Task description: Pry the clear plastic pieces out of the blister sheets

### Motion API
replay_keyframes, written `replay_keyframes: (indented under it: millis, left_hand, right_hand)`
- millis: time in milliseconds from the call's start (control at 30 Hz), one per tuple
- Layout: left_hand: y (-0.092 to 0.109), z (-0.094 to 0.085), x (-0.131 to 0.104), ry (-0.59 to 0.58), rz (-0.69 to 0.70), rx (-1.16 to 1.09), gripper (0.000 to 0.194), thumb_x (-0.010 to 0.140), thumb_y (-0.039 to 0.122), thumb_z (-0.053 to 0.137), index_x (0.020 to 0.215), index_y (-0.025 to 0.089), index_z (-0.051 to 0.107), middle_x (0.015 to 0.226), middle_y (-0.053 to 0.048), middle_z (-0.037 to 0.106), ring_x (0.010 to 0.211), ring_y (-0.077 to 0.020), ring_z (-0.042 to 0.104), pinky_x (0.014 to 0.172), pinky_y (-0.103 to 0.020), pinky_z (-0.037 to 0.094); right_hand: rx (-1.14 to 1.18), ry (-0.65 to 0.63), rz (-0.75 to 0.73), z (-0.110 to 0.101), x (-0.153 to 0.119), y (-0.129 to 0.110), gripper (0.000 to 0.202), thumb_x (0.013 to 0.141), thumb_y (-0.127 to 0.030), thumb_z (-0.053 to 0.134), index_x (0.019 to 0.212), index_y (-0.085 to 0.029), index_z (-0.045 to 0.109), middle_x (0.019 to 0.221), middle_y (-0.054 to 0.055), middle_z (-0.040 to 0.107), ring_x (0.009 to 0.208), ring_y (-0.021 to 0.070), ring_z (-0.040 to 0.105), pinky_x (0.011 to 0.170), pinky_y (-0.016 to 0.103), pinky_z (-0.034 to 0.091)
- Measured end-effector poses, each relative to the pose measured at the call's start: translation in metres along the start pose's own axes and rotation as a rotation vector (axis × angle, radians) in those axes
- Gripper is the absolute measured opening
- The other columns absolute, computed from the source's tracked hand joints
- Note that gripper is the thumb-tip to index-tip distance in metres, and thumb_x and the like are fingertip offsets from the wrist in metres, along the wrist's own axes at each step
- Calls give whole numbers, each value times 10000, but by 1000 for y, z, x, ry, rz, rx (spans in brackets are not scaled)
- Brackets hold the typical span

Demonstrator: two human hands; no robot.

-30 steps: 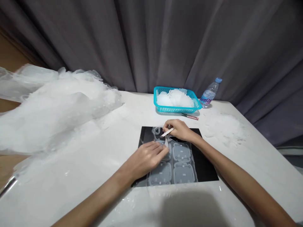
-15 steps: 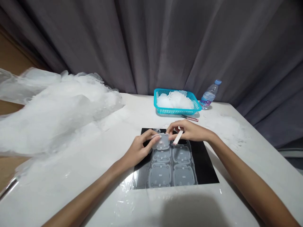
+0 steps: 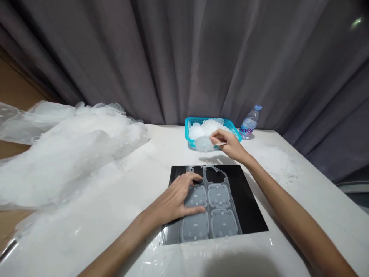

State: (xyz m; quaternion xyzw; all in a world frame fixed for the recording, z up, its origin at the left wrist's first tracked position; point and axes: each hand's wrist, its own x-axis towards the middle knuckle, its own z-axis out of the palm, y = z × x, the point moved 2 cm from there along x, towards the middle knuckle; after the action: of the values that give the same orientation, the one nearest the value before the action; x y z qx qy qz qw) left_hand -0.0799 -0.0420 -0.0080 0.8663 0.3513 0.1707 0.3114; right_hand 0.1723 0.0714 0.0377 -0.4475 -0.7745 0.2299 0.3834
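My left hand [image 3: 180,196] lies with thumb and fingers apart on a translucent sheet of rounded-square pieces [image 3: 223,223], which rests on a black mat [image 3: 249,204]. Two openings show at the sheet's far end. Over the near rim of a turquoise basket [image 3: 188,140], my right hand [image 3: 226,144] pinches a translucent piece [image 3: 204,143] and also has a slim white tool [image 3: 220,144] in its fingers. White translucent pieces [image 3: 211,126] are heaped in the basket.
A large pile of clear plastic [image 3: 72,150] covers the table's left side. Behind the right hand stands a water bottle [image 3: 249,123]. Small translucent scraps [image 3: 276,163] lie at the right on the white table [image 3: 164,148]. A grey curtain hangs behind.
My right hand has moved away to the basket with the loose piece. My left hand has let go of that piece and spread over the sheet. The view has tilted slightly up.
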Motion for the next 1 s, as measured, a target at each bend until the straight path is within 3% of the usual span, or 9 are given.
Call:
replay_keyframes:
  millis: [167,267,433,533,600,667,800,900,1000]
  left_hand:
    - [-2,3,-1,4,37,169,505,991,650,588,1275,238,523,1300,-105,565,1179,-317,557,1033,-491,464]
    - [-4,7,-3,34,72,267,401,1055,592,498,1247,245,558,1319,-101,554,1130,-294,564,1005,-480,474]
    - [-2,11,-2,116,128,438,367,1090,536,447,1202,234,623,1308,-111,568,1141,-300,564,1000,-481,474]
    - [-4,9,0,158,129,532,382,1091,530,446,1229,232,643,1295,-119,588,1152,-311,566,1007,-492,468]
    - [-8,7,2,177,123,566,390,1097,518,435,1259,233,647,1282,-118,602,1134,-310,574,1002,-494,470]
    - [-12,4,3,187,113,568,390,1100,511,435,1277,233,644,1271,-115,611,1128,-310,579,1006,-500,474]
    - [-10,1,3,193,90,453,316,1100,458,463,1241,229,629,1321,-108,604,1219,-315,569,1053,-508,479]
    - [3,6,5,142,141,323,287,1099,442,491,1281,250,602,1439,-80,592,1360,-296,527,1143,-490,454]
    - [16,18,11,30,196,253,424,1070,514,543,1419,274,551,1574,-61,544,1452,-281,496,1214,-487,418]
  right_hand:
    - [-119,186,59,7,50,7,252,1010,-379,483,1090,-180,616,1074,125,695,990,270,658,892,400,495]
    - [-183,238,57,11,50,2,313,1031,-389,446,1189,-175,610,1229,177,632,1174,332,600,1037,502,448]
    - [-176,199,-32,13,-13,-21,493,1106,-545,269,1119,-217,637,1155,120,652,1181,290,581,1120,482,423]
    - [76,38,-1,12,-63,-32,632,1091,-661,184,1138,-221,636,1075,89,653,928,217,647,874,373,555]
    - [214,-119,88,11,-91,-34,590,1082,-674,268,1125,-217,639,981,59,656,747,172,640,726,321,556]
    - [241,-222,147,10,-112,-33,446,1076,-604,443,1033,-216,657,917,37,662,735,163,654,721,302,544]
    - [193,-277,174,8,-133,-23,198,997,-417,696,954,-224,712,1000,34,708,889,179,683,783,278,533]
    - [185,-309,162,4,-138,-21,120,987,-351,717,991,-233,743,1037,28,727,917,170,686,807,268,538]
    - [212,-315,139,-2,-140,-25,122,999,-338,701,1030,-231,750,1048,32,734,945,170,698,859,279,564]
